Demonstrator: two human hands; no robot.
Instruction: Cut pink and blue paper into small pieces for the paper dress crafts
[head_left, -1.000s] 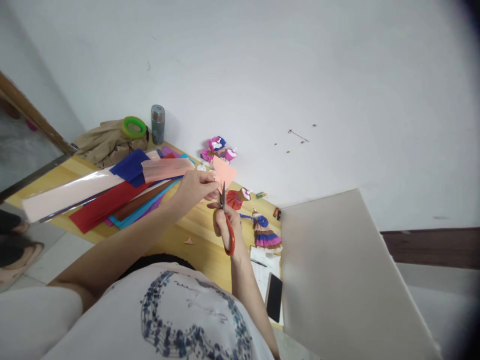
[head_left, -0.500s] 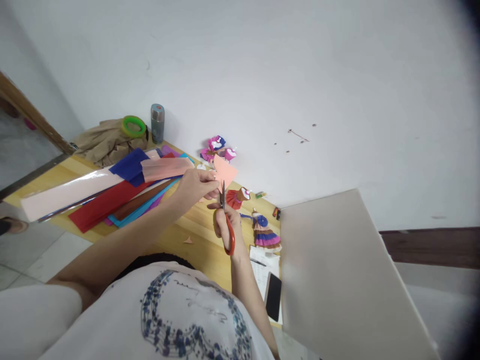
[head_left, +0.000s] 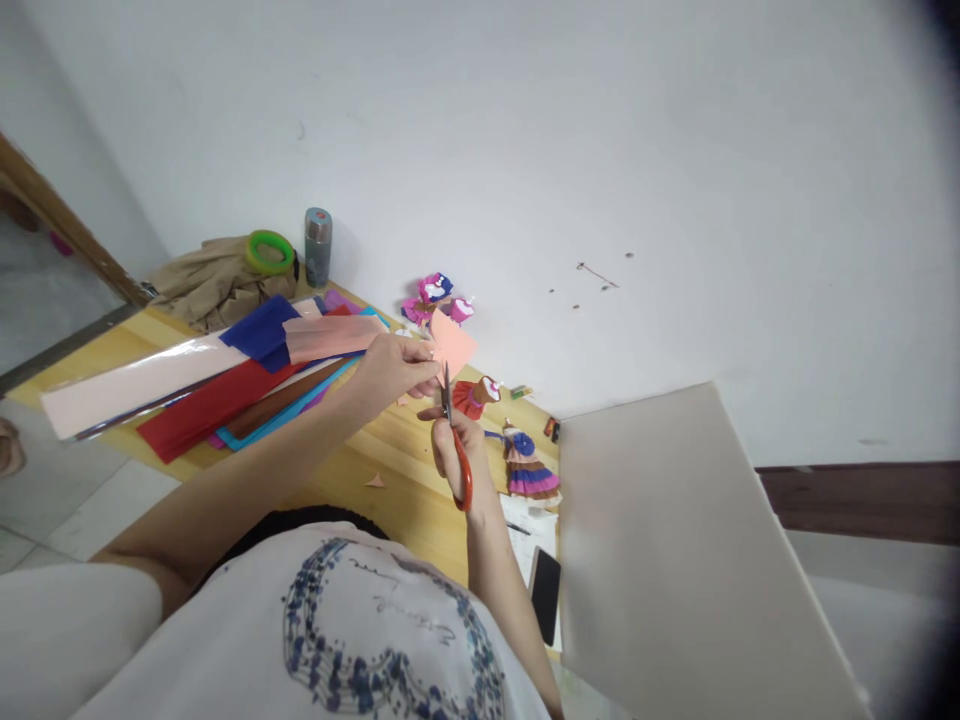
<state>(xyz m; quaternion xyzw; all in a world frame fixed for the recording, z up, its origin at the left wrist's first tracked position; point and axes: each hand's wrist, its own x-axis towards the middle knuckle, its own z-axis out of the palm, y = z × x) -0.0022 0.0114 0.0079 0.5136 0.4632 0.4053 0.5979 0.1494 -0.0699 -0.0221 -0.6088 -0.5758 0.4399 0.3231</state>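
Note:
Pinched in my left hand (head_left: 401, 365) is a small salmon-pink paper piece (head_left: 454, 345), raised over the table. My right hand (head_left: 459, 440) has its fingers in the handles of red-handled scissors (head_left: 465, 478). The scissor blades point up at the paper's lower edge, close to my left fingertips; whether they are parted is too small to tell. Beyond the paper sit pink and blue crepe-paper figures (head_left: 435, 290). A red-skirted figure (head_left: 472, 398) stands right of the blades, and a figure with a layered skirt (head_left: 531, 470) lies farther right.
Crepe-paper strips in red (head_left: 202, 410), blue, brown and pink spread over the left of the wooden table (head_left: 405, 500). Behind them are a tan cloth (head_left: 206, 285), a green ring (head_left: 270, 252) and a flask (head_left: 318, 250). A phone (head_left: 546, 595) lies on papers by a grey panel (head_left: 675, 550).
The view has shifted slightly. My left hand still holds the paper, and the scissors in my right hand remain at its lower edge, with the blades looking closer together.

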